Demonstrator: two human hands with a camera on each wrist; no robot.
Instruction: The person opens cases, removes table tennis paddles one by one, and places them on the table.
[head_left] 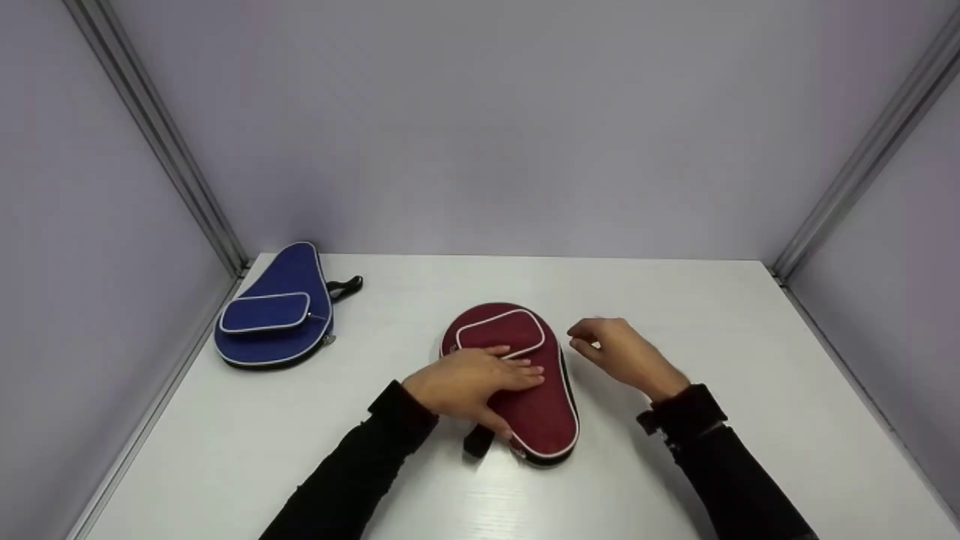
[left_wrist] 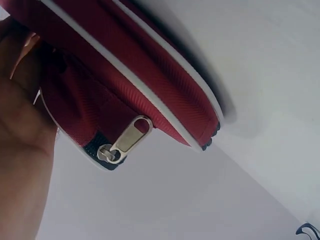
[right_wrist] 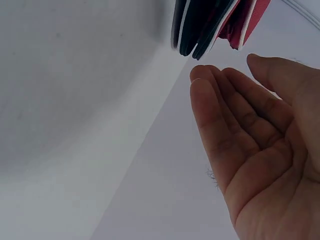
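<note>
A dark red table tennis paddle case [head_left: 544, 412] with white piping lies on the white table, its narrow end toward me. My left hand [head_left: 474, 381] rests on top of it with fingers spread, just below the raised pocket [head_left: 504, 331]. Close up in the left wrist view, a metal zipper pull [left_wrist: 133, 137] hangs at the pocket's end. To the right of the case is my right hand [head_left: 621, 354], holding nothing, fingers gently bent. In the right wrist view its fingertips are near the case's side [right_wrist: 240, 25], with a small gap between.
A blue paddle case [head_left: 277, 345] with a pocket and a black strap [head_left: 346, 287] lies at the table's back left corner. Under my left wrist, a black strap end [head_left: 478, 441] sticks out from the red case. Grey panels [head_left: 480, 135] enclose the table [head_left: 675, 300].
</note>
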